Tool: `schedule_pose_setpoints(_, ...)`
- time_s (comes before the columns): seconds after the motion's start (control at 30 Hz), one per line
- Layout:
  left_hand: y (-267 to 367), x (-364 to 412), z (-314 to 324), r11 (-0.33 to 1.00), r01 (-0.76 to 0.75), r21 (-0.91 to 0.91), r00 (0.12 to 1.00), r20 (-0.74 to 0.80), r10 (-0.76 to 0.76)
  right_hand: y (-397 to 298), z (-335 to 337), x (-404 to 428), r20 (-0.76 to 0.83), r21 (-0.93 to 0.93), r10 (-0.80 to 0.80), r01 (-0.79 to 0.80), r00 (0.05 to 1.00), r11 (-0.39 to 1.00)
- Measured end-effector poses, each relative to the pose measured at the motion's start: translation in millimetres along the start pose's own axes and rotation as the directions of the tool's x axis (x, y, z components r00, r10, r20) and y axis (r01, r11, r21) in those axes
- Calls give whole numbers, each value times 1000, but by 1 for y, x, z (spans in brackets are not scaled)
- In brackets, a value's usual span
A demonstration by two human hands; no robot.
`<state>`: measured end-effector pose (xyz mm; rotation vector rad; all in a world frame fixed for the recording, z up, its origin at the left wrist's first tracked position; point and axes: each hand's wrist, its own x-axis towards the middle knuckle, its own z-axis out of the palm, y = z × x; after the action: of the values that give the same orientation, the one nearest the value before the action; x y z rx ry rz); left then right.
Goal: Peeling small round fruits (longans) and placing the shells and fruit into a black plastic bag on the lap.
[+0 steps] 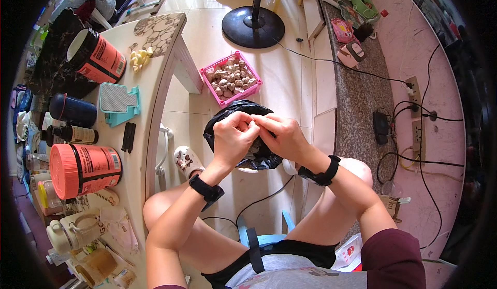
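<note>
My left hand (235, 135) and my right hand (283, 135) meet fingertip to fingertip over a bin lined with a black plastic bag (219, 114). Whatever is pinched between the fingers is too small and too covered to make out. Pale scraps lie inside the bag, partly hidden by my hands. Just beyond the bin, a pink plastic basket (258, 87) on the floor holds many garlic bulbs (231, 77). On the table to the left lies a small pile of peeled garlic cloves (139, 59), beside an open black-and-pink tub (97, 56).
The table edge (159, 94) runs along my left, with a lidded pink tub (85, 170), bottles and a turquoise phone stand (120, 102). A black round stand base (253, 26) is on the floor ahead. A granite ledge (357, 106) with cables lies right.
</note>
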<state>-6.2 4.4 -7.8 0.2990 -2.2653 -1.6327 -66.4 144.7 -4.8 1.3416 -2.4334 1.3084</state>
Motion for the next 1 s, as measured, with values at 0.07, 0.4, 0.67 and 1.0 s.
schedule_pose_setpoints(0.07,1,1,0,998,25,-53,999,-33,-26,-4,-3,3,-47,59,3,0,999,998)
schedule_pose_setpoints(0.4,7,-1,1,983,-3,-182,996,-92,-14,-7,-4,5,211,682,409,-433,888,589)
schedule_pose_setpoints(0.67,9,-2,2,984,-94,-150,994,-61,86,-2,-13,3,416,771,516,-591,749,237)
schedule_pose_setpoints(1.0,16,-2,-3,993,-121,-4,993,4,121,20,-23,10,462,816,545,-576,699,47)
